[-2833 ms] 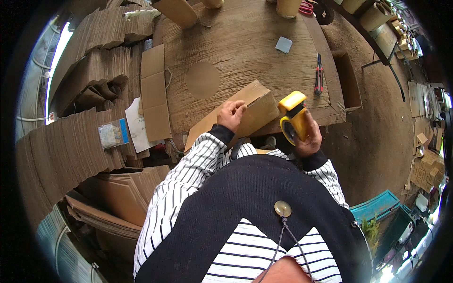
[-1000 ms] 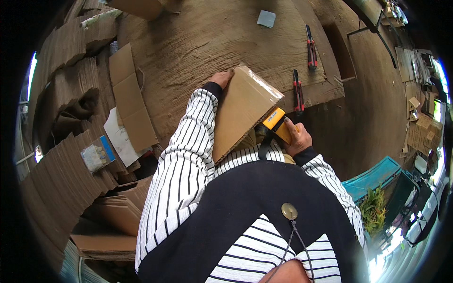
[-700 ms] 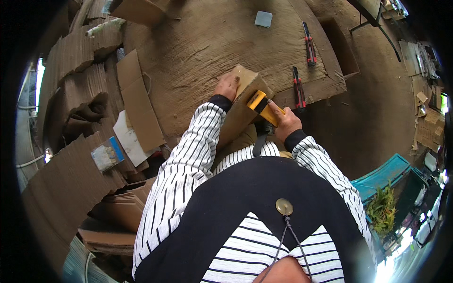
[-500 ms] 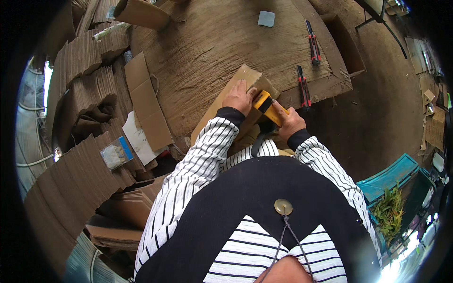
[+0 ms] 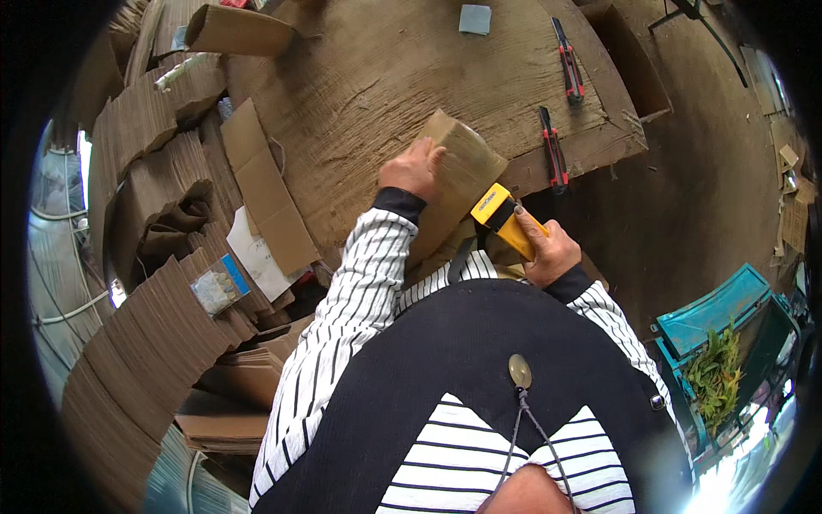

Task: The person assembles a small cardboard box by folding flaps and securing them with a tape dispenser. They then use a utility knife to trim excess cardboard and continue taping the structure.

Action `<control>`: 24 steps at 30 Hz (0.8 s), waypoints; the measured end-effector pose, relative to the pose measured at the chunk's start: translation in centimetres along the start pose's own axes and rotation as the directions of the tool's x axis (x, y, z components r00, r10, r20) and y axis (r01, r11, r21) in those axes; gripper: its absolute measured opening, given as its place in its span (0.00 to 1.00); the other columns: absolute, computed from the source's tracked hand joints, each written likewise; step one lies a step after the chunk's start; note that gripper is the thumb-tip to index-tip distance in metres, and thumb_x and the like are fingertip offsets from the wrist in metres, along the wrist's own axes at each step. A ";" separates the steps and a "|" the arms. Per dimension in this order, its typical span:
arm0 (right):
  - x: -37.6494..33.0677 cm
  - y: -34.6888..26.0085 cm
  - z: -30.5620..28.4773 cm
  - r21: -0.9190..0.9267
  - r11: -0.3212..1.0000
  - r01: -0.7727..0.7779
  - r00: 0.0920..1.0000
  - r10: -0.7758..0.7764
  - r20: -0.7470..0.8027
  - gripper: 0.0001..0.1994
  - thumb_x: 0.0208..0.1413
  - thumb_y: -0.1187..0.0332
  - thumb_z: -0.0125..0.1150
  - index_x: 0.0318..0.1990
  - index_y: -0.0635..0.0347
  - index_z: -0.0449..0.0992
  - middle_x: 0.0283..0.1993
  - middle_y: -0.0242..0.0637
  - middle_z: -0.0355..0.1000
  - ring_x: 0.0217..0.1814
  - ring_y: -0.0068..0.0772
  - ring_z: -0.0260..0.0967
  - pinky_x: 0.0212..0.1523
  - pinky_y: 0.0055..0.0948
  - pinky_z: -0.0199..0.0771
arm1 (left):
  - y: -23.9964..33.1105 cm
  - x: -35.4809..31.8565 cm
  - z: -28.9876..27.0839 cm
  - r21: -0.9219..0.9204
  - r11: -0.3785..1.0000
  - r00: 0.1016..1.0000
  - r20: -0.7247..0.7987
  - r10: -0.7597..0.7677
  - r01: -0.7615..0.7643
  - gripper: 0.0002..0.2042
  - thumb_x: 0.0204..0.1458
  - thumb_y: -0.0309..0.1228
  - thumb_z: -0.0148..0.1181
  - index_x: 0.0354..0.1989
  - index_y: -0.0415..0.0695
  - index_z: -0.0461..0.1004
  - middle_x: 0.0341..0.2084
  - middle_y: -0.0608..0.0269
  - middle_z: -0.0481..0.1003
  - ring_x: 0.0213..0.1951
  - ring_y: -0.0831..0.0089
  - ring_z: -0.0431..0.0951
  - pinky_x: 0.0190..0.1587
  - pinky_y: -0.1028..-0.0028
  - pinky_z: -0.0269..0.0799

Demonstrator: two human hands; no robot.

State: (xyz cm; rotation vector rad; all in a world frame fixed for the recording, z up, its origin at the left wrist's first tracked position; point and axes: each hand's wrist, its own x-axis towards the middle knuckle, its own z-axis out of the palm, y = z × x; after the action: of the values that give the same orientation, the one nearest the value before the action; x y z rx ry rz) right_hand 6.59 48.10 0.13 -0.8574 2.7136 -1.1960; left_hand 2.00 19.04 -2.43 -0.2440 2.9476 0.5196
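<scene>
A long, flat piece of folded cardboard [image 5: 467,163] lies at the table's near edge, its far end shiny. Along its left edge my left hand [image 5: 411,171] grips it, with the thumb on the upper face. My right hand [image 5: 550,251] is closed around a yellow hand-held tool [image 5: 520,230] with a black part in its middle. The tool's broad front is beside the cardboard's right edge; whether they touch I cannot tell. My right fingers are partly hidden under the tool.
Two red and black utility knives [image 5: 554,154] lie at the table's right side. A pale blue square [image 5: 474,19] is at the back. Stacked cardboard [image 5: 128,368] crowds the left, near a standing cardboard piece [image 5: 240,32]. A teal crate [image 5: 715,308] with plants stands at the lower right.
My right hand has drawn the yellow tool off the cardboard, toward me and to the right. My left hand has slid left to the cardboard's edge.
</scene>
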 end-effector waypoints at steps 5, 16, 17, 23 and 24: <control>-0.8 -1.9 -1.6 -0.183 0.974 -0.134 0.986 0.150 0.073 0.46 0.28 0.79 0.67 0.64 0.36 0.65 0.25 0.38 0.61 0.20 0.39 0.64 0.20 0.36 0.68 | -2.2 1.7 -2.4 -0.050 0.999 1.000 -0.002 0.002 -0.002 0.22 0.61 0.52 0.42 0.47 0.50 0.75 0.38 0.57 0.79 0.39 0.56 0.79 0.40 0.61 0.75; 4.1 -0.6 2.2 -0.040 0.999 -0.035 0.994 0.039 0.103 0.19 0.52 0.70 0.57 0.53 0.53 0.72 0.35 0.38 0.71 0.35 0.37 0.71 0.36 0.31 0.73 | -12.8 9.7 -5.6 0.003 0.977 0.976 0.052 -0.211 0.211 0.31 0.58 0.63 0.30 0.45 0.55 0.75 0.40 0.52 0.78 0.46 0.51 0.76 0.48 0.55 0.70; 5.1 -0.2 3.5 -0.020 1.000 -0.011 0.997 0.013 0.082 0.22 0.49 0.72 0.59 0.55 0.50 0.71 0.35 0.39 0.69 0.35 0.39 0.70 0.35 0.34 0.72 | -13.7 10.6 -5.5 0.014 0.969 0.966 0.068 -0.248 0.247 0.31 0.58 0.63 0.31 0.46 0.55 0.75 0.41 0.52 0.77 0.47 0.52 0.75 0.48 0.56 0.70; 12.7 -1.8 8.6 -0.032 0.999 0.010 0.996 -0.007 0.084 0.40 0.39 0.77 0.61 0.64 0.32 0.63 0.28 0.41 0.61 0.27 0.45 0.67 0.26 0.40 0.71 | -18.1 14.1 -1.1 -0.015 0.974 0.966 -0.121 -0.226 0.226 0.27 0.61 0.56 0.36 0.51 0.49 0.72 0.52 0.53 0.72 0.52 0.53 0.71 0.54 0.57 0.66; 13.6 -2.0 9.4 -0.038 0.999 0.014 0.996 -0.011 0.092 0.40 0.40 0.77 0.61 0.64 0.31 0.63 0.28 0.41 0.61 0.27 0.45 0.68 0.26 0.40 0.71 | -19.1 13.8 0.7 -0.013 0.982 0.975 -0.117 -0.191 0.190 0.29 0.61 0.56 0.35 0.54 0.44 0.69 0.54 0.48 0.69 0.55 0.51 0.69 0.57 0.58 0.63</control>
State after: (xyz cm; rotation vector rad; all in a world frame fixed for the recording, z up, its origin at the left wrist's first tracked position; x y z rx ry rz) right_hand -1.45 33.87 -2.73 -0.9115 2.6709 -1.0814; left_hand -7.88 -0.26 -11.52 -0.5701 2.9926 0.4966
